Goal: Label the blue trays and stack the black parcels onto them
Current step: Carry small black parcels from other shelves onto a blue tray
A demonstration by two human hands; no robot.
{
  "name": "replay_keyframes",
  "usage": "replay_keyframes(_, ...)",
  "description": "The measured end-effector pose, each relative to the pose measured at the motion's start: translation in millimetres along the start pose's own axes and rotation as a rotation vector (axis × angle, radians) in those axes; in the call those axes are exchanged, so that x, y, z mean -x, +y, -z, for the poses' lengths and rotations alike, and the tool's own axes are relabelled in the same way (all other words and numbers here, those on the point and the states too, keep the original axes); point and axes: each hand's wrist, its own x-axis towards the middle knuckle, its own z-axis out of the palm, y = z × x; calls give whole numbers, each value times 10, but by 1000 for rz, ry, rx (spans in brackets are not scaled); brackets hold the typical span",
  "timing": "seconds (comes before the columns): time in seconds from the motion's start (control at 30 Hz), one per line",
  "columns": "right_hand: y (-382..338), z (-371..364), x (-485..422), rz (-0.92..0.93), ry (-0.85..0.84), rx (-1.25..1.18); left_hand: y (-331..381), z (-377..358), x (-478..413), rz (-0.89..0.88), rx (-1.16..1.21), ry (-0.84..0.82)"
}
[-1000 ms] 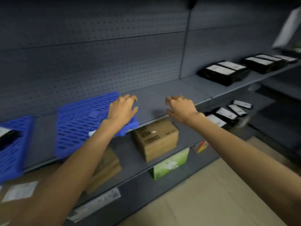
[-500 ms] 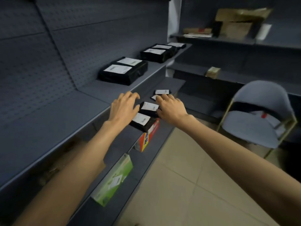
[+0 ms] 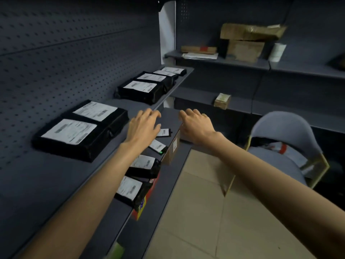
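Two black parcels with white labels (image 3: 74,135) lie side by side on the grey upper shelf (image 3: 46,176), left of my hands. Several more black parcels (image 3: 143,88) sit farther back on that shelf. Smaller black parcels (image 3: 143,165) lie on the lower shelf below my left forearm. My left hand (image 3: 144,126) hovers open, palm down, over the shelf's front edge, just right of the near parcels. My right hand (image 3: 196,124) hovers open beside it, above the lower shelf's far end. Neither hand holds anything. No blue tray is in view.
A cardboard box (image 3: 172,148) and a red box (image 3: 147,200) stand on the lower shelf. A grey chair (image 3: 287,139) with a packet on its seat stands at right. Back shelves hold cardboard boxes (image 3: 246,42), a small box (image 3: 222,100) and a white roll (image 3: 278,52). Tiled floor (image 3: 196,212) lies below.
My view has swung right, away from the blue trays, which have left the frame. Both open hands have travelled along the shelf and now hover beside the near black parcels.
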Motion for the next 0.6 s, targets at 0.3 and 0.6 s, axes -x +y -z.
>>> replay_keyframes(0.3,1288,-420,-1142,1,-15,-20,224,-812,-1513,-12,0,-36)
replay_keyframes(0.6,2762,-491,-2592,124,9,5,554,-1295,-3150,115,-83,26)
